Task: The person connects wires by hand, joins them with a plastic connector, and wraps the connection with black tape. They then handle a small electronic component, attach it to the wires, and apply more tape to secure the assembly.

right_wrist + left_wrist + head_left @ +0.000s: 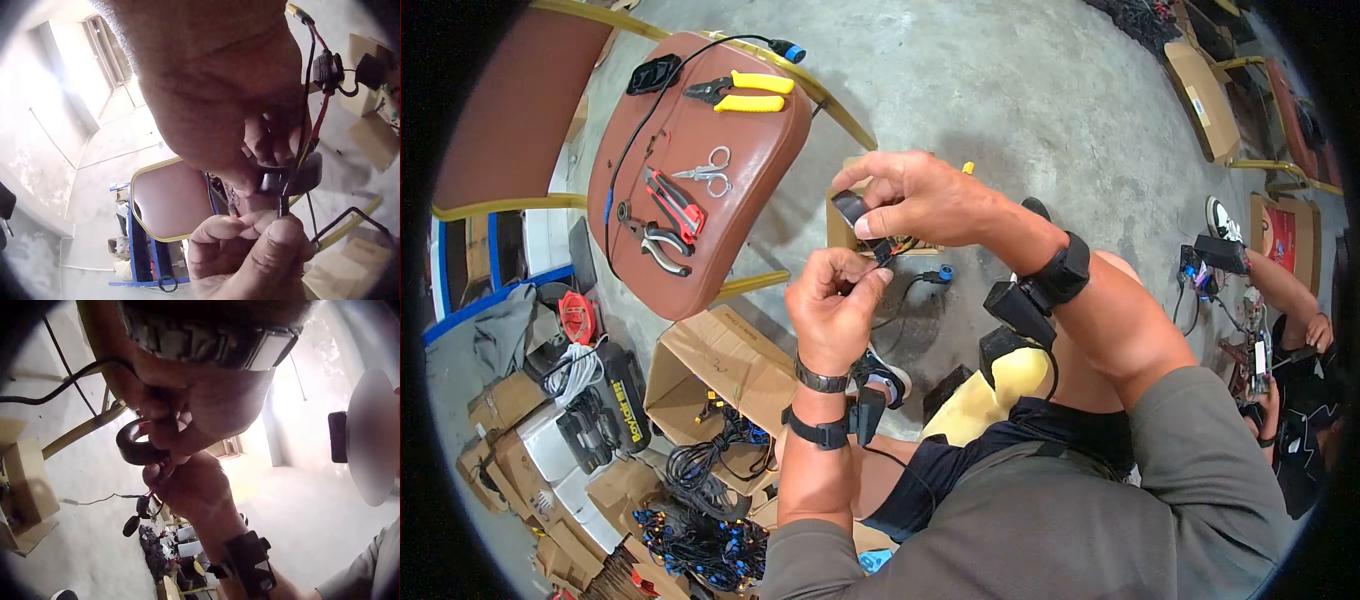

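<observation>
My right hand (910,200) grips a roll of black electrical tape (851,207). Opposite it, my left hand (835,300) pinches a black cable (284,205) between thumb and fingers. The roll's open ring shows in the left wrist view, close to both hands. Red and black wires (320,119) run past the roll in the right wrist view. They lead to a small black inline holder (327,70) with a loose cap (372,70) and end in a yellow-tipped connector (300,14). Below the hands hangs a blue-ended plug (945,274).
A brown chair (740,150) bears yellow-handled wire strippers (745,92), scissors (708,172), a red utility knife (675,205), pliers (666,250) and a cable. Cardboard boxes (720,350) with cables stand at lower left. Another person's arm (1285,285) is at right.
</observation>
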`<action>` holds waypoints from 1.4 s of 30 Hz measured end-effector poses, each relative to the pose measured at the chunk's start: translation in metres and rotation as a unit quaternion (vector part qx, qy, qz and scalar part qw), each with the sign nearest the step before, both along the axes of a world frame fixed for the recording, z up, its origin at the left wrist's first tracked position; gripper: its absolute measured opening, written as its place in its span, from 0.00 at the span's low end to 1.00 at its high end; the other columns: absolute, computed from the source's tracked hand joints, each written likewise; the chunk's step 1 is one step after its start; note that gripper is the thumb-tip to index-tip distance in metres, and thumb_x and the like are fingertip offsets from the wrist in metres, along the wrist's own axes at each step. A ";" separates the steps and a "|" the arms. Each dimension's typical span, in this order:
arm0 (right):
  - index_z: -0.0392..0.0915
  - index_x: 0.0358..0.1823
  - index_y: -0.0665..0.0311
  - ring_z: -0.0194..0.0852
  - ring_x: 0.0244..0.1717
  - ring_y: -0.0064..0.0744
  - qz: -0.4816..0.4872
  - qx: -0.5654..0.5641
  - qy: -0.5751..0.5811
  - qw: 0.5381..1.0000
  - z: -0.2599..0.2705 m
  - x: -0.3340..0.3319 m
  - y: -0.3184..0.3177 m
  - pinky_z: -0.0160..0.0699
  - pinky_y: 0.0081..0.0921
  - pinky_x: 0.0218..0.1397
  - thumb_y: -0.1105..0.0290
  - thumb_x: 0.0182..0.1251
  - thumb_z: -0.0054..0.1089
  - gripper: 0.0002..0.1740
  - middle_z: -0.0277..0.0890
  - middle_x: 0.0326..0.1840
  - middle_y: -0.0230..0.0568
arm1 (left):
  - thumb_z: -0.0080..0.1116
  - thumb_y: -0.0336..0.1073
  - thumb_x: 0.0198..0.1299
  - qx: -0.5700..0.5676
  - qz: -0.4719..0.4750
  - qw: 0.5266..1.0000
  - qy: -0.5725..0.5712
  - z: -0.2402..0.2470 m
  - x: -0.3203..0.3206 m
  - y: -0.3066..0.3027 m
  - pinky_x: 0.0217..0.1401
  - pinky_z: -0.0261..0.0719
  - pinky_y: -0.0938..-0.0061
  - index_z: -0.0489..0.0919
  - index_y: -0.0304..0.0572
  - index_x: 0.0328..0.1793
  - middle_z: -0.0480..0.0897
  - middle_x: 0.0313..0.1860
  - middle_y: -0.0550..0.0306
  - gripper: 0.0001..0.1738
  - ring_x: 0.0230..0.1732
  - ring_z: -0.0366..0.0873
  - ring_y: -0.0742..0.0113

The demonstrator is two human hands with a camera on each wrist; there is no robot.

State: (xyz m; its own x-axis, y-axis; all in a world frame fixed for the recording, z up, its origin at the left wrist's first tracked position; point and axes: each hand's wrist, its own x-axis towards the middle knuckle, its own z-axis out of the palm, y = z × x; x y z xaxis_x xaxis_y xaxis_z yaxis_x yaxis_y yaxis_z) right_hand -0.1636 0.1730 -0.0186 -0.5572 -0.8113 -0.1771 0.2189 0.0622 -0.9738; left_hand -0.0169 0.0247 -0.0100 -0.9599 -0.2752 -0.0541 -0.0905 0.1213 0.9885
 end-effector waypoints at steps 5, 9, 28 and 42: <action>0.70 0.68 0.70 0.77 0.39 0.21 0.017 -0.020 0.028 0.999 0.010 -0.001 0.005 0.79 0.23 0.44 0.76 0.64 0.68 0.31 0.83 0.39 0.38 | 0.70 0.16 0.53 0.014 -0.008 1.000 -0.005 0.000 -0.005 -0.004 0.36 0.77 0.82 0.75 0.39 0.35 0.81 0.31 0.63 0.14 0.32 0.76 0.80; 0.68 0.71 0.69 0.76 0.39 0.18 0.024 -0.061 0.044 0.997 0.009 0.003 0.007 0.77 0.22 0.44 0.77 0.63 0.69 0.34 0.83 0.40 0.36 | 0.68 0.15 0.52 0.045 0.006 0.999 -0.025 -0.003 -0.006 -0.006 0.33 0.76 0.81 0.73 0.40 0.34 0.79 0.29 0.64 0.15 0.30 0.75 0.79; 0.82 0.53 0.67 0.69 0.34 0.17 0.036 -0.032 0.045 0.998 0.020 0.004 0.017 0.69 0.21 0.37 0.60 0.74 0.63 0.17 0.76 0.31 0.26 | 0.59 0.17 0.62 0.143 0.067 0.986 -0.052 -0.004 -0.016 -0.026 0.27 0.78 0.80 0.74 0.36 0.63 0.85 0.41 0.56 0.22 0.33 0.84 0.72; 0.86 0.39 0.68 0.72 0.33 0.21 0.027 0.093 0.021 0.995 -0.009 0.017 0.001 0.74 0.28 0.38 0.60 0.68 0.63 0.16 0.79 0.29 0.34 | 0.62 0.15 0.59 0.179 0.051 0.982 -0.022 -0.010 -0.012 -0.012 0.28 0.82 0.78 0.77 0.34 0.59 0.84 0.44 0.55 0.21 0.31 0.84 0.71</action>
State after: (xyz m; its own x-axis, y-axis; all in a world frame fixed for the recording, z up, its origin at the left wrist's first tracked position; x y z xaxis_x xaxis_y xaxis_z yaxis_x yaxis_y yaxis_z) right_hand -0.1471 0.1736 -0.0273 -0.5236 -0.7958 -0.3042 0.1689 0.2531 -0.9526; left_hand -0.0291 0.0125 -0.0197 -0.9231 -0.3251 -0.2054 -0.1276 -0.2450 0.9611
